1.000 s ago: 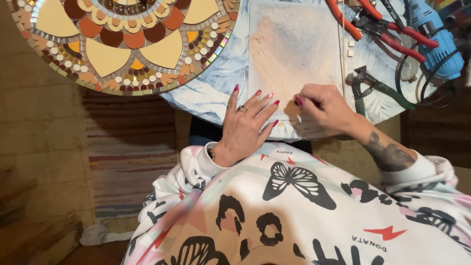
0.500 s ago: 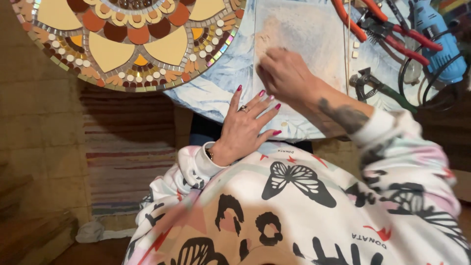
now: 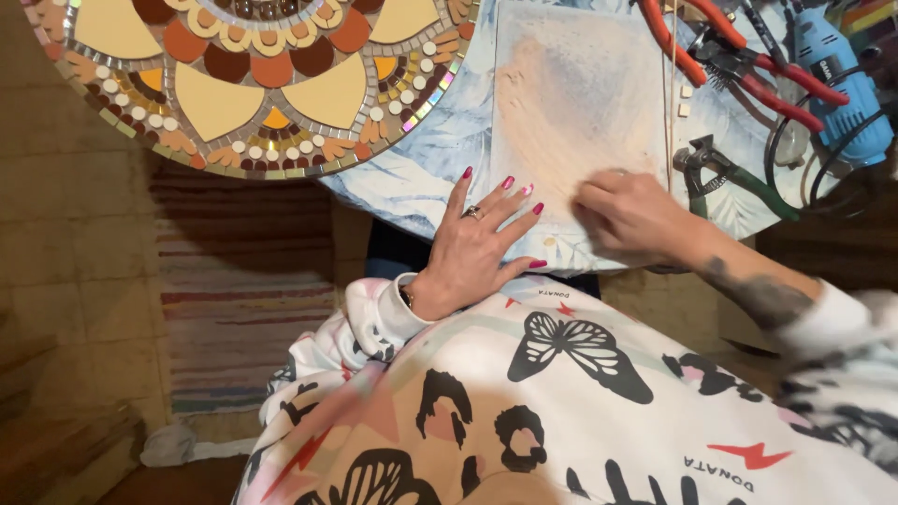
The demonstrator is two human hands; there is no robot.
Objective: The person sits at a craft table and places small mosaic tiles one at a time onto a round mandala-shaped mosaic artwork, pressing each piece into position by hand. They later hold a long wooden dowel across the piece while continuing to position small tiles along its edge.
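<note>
On the pale board (image 3: 580, 122), 2 hands (image 3: 552, 234)

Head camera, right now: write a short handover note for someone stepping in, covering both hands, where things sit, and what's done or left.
Left hand: flat, fingers spread, pressing the near edge of the pale sanded board. Nothing in its grip.
Right hand: curled, knuckles down on the board's near right corner; blurred, so whether it holds anything cannot be told.
Round mosaic lies to the left on the table, its visible part fully tiled. Red pliers, green-handled nippers and a blue power tool sit to the right.
A few loose small tiles lie beside the board; the board itself is bare.
</note>
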